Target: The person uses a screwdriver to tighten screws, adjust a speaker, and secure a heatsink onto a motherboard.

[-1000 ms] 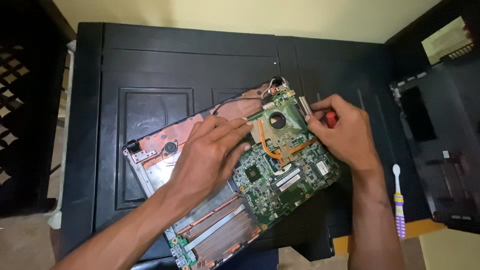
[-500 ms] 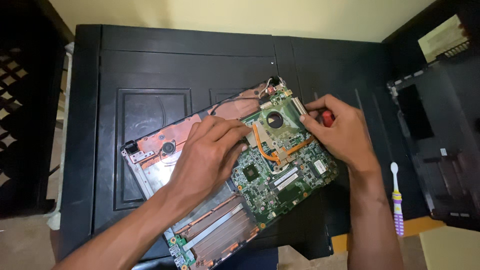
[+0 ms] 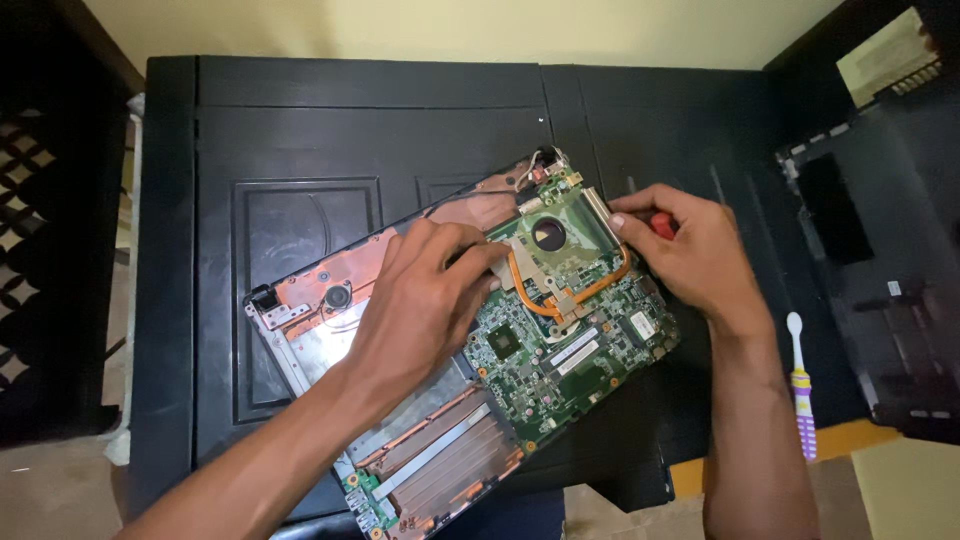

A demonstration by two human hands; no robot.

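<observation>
Opened laptop (image 3: 440, 400) on table (image 3: 300, 130), toothbrush (image 3: 802, 385) to its right, casing (image 3: 890, 300) beyond.

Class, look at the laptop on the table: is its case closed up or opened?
Opened. The laptop lies with its green circuit board, copper heat pipe and fan bare; a separate black cover lies at the right.

Matt green circuit board (image 3: 560, 340) with a shiny copper pipe (image 3: 560, 297) lies on dark, faintly glossy wood (image 3: 300, 130).
</observation>
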